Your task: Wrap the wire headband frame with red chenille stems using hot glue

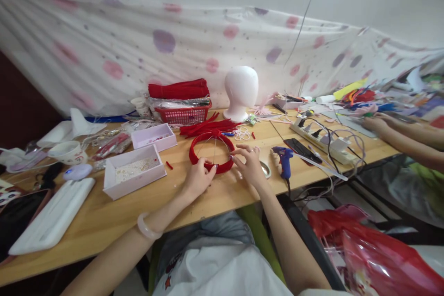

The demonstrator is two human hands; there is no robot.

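Observation:
A red fuzzy ring (193, 149) with thin wires across its middle rests on the wooden table in front of me. My left hand (200, 176) pinches the ring's near edge between thumb and fingers. At the ring's right side is my right hand (250, 164), fingers bent and spread, fingertips touching or very near the red edge. Just behind the ring lies a bundle of red fuzzy strips (208, 127). White bead strings (242, 133) sit to its right. A roll of tape (265, 169) is partly behind my right hand.
A white foam head (241, 92) stands at the back. White boxes of beads (134, 171) and a red basket (183, 114) are on the left. On the right are a blue glue gun (285, 162), a phone (302, 151), a power strip (324, 141) and another person's hands (378, 125).

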